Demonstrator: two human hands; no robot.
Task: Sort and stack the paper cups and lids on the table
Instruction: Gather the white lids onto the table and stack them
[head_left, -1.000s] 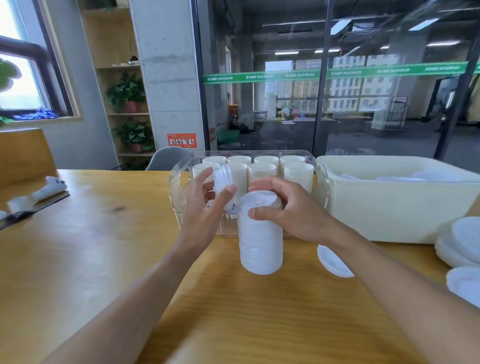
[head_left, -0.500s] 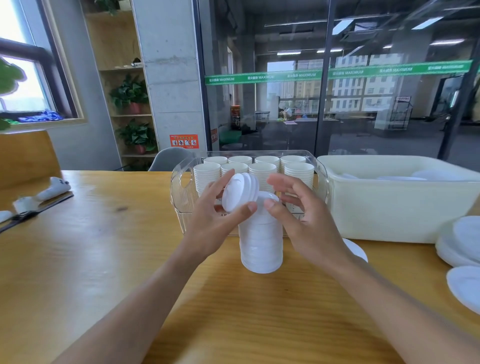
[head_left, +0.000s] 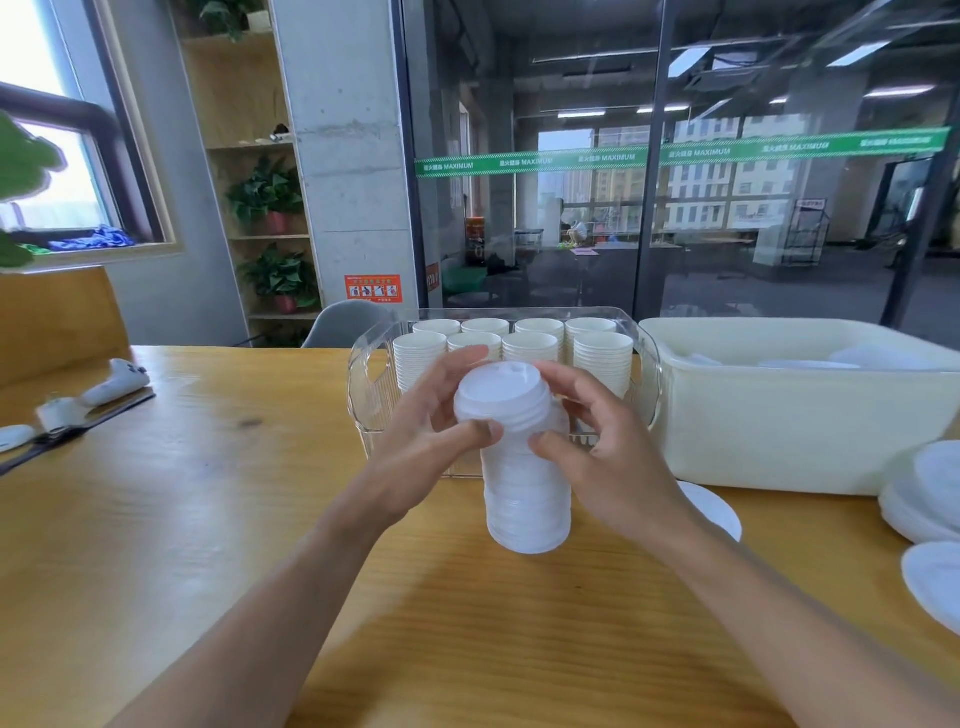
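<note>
A tall stack of white plastic lids (head_left: 527, 499) stands on the wooden table (head_left: 208, 519) in front of me. Its top lid (head_left: 501, 389) sits slightly off to the left. My left hand (head_left: 421, 436) holds the upper lids from the left, thumb in front and fingers behind. My right hand (head_left: 597, 447) grips the same upper part from the right. Behind the stack, a clear bin (head_left: 369, 384) holds several stacks of white paper cups (head_left: 602, 353).
A cream tub (head_left: 789, 421) with loose lids stands at the right. More loose lids lie by my right wrist (head_left: 719, 512) and at the table's right edge (head_left: 930, 499). A white controller (head_left: 111, 384) and a black strap lie far left.
My left hand brought a lid from beside the stack onto its top. My right hand shifted from the stack's top to its right side, and both hands now hold the upper lids.
</note>
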